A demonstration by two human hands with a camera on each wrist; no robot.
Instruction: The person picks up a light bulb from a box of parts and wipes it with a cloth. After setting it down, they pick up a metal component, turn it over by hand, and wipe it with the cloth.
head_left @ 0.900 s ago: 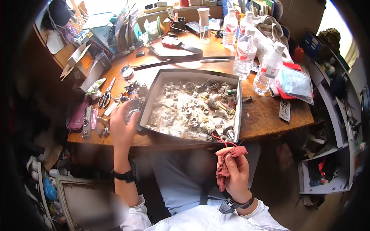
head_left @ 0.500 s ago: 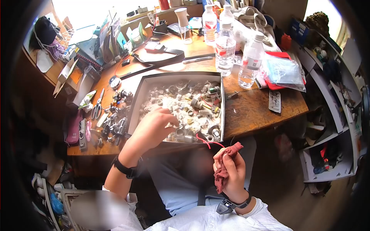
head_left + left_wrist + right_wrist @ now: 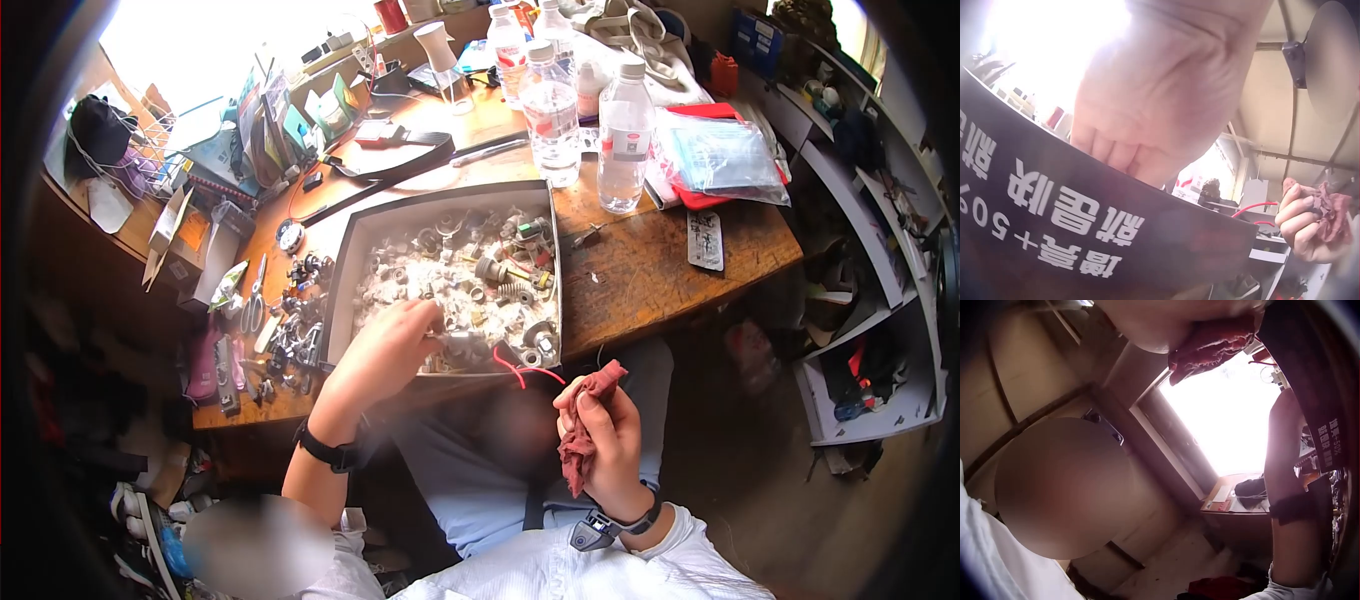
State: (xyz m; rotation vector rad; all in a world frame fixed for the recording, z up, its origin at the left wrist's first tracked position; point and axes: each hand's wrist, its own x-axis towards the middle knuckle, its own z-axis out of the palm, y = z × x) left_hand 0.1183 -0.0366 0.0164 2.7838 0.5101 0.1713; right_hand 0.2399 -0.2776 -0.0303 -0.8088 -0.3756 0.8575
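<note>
Below centre, right: gripping crumpled brick-red cloth in right hand; probably handling light and limp, favouring holding by the bunched middle. Centre-left: hovering with left hand over black-rimmed, pale-lined box; cannot tell whether pinching anything.

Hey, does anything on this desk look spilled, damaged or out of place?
Yes: small loose parts lie scattered on the desk, left of the box that holds another jumble. Spilled or set there, I can't tell. The desk's wooden top also looks worn and patchy right of the box.
</note>
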